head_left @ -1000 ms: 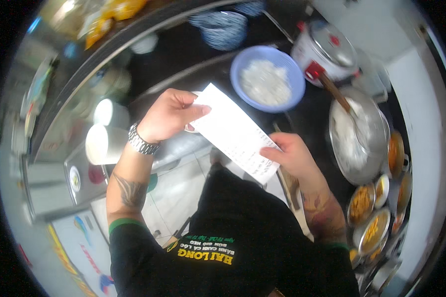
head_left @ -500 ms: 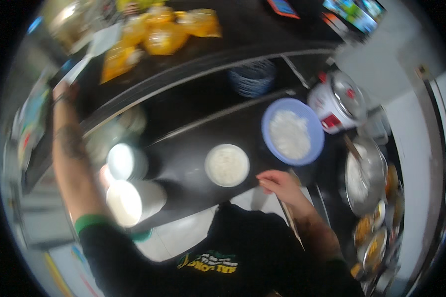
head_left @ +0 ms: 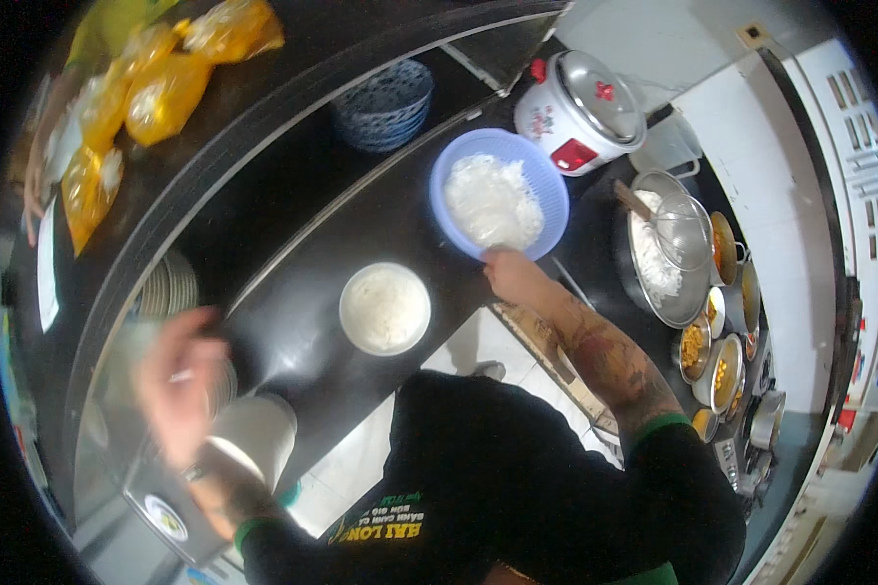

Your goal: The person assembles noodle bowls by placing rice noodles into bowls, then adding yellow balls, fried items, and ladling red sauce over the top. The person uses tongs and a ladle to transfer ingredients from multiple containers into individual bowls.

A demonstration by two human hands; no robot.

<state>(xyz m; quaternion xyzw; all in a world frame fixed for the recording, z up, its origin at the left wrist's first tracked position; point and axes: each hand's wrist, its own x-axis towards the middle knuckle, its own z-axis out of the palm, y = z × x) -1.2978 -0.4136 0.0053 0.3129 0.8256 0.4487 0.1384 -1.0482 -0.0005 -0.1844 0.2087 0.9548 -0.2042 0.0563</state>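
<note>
My right hand point(head_left: 519, 276) is at the near rim of a light-blue plastic basket point(head_left: 439, 210), its fingers pressed together. What they grip is hidden: the rim or something at the edge of the white noodles point(head_left: 498, 200). The noodles fill the basket's middle, with a smooth, shiny patch on the near side. My left hand point(head_left: 180, 385) hangs over the left of the dark counter, smeared by motion, near a white cylindrical container point(head_left: 268, 429). A round white bowl point(head_left: 385, 307) with pale contents stands between my hands.
A rice cooker point(head_left: 580, 112) stands behind the basket. To the right, a metal pot point(head_left: 644, 283) holds white noodles and a strainer point(head_left: 683, 232). Several food bowls point(head_left: 720, 375) lie beyond. Patterned blue bowls point(head_left: 385, 102) and stacked plates point(head_left: 171, 285) sit under the raised shelf with yellow bags point(head_left: 166, 97).
My left hand has left the white slip on the raised shelf and come back toward me. My right hand has moved forward to the basket's rim. The view has turned right.
</note>
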